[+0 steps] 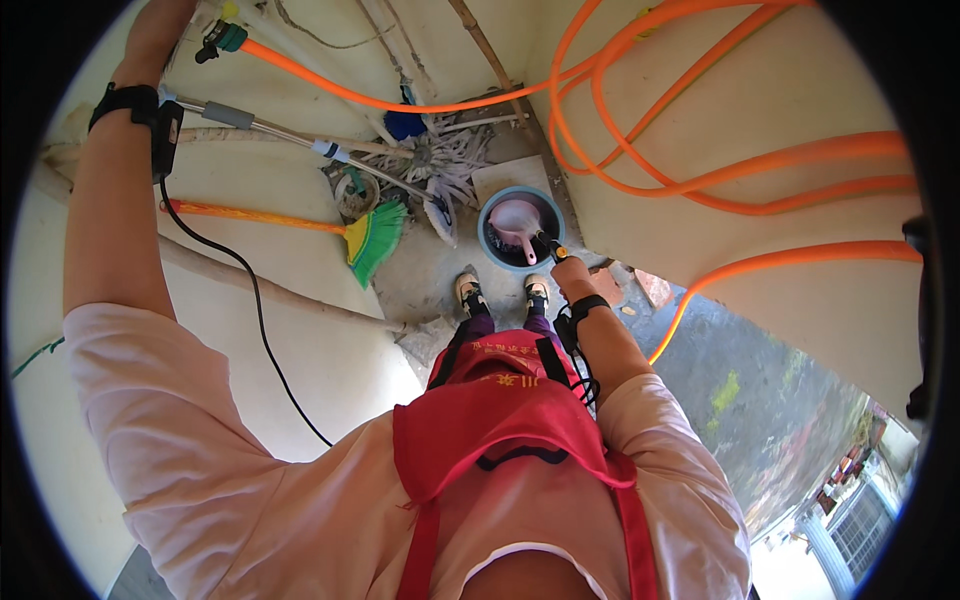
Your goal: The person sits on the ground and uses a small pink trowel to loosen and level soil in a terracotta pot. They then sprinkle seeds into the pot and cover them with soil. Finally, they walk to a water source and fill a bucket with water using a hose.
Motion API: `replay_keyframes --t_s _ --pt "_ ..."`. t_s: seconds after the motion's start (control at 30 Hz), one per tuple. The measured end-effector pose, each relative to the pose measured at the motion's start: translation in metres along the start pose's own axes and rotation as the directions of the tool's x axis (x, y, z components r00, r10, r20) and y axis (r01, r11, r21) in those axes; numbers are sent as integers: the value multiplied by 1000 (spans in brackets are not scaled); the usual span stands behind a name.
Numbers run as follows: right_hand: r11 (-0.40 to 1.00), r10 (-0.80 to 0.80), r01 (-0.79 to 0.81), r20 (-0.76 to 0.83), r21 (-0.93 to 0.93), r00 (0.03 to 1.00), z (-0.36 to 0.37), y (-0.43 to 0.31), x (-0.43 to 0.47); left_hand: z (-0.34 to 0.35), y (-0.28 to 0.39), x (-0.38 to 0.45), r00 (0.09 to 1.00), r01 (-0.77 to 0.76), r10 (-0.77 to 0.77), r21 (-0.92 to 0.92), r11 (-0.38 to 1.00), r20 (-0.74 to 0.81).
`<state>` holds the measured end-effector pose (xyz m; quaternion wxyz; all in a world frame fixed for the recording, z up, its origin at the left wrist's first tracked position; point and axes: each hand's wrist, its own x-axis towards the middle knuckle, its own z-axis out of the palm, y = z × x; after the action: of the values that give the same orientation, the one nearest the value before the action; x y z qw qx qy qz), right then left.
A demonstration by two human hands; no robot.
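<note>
My right hand (573, 276) grips a black hose spray nozzle (552, 246), pointed into a blue-rimmed basin (484, 244) on the floor ahead of my feet. Whitish water seems to leave its tip. Inside the basin lies a pink plastic dipper (531, 250), its handle towards me, with some water in or around it. At the top left edge my left hand (161, 26) is raised by the wall, beside the teal hose connector (231, 37) of an orange hose (337, 88). Its fingers are cut off by the picture's edge, so what it touches cannot be told.
A green and yellow broom (367, 238), a string mop (450, 161), a metal-poled brush (281, 133) and wooden poles (277, 291) lean on the left wall. Orange hose loops (667, 187) hang on the right wall. Broken bricks (652, 289) lie right of the basin.
</note>
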<state>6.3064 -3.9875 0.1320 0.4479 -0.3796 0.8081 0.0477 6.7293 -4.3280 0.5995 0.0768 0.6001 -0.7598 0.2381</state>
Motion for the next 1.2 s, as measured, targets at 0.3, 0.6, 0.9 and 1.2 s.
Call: replay_keyframes --t_s 0.3,0.6,0.9,1.2 --pt "968 11 3 54 -249 998 -16 -6 -16 38 -51 15 903 -430 412 203 880 123" --pt "998 -56 56 -73 -15 996 -35 -29 -62 100 -95 34 969 -246 245 -32 969 -13" --pt "1000 -3 5 -79 27 997 -32 -20 -44 69 -57 17 996 35 -31 -54 998 84" --pt "1000 -20 21 30 -21 999 -30 -4 -21 60 31 -102 906 -102 -93 -427 899 -412"
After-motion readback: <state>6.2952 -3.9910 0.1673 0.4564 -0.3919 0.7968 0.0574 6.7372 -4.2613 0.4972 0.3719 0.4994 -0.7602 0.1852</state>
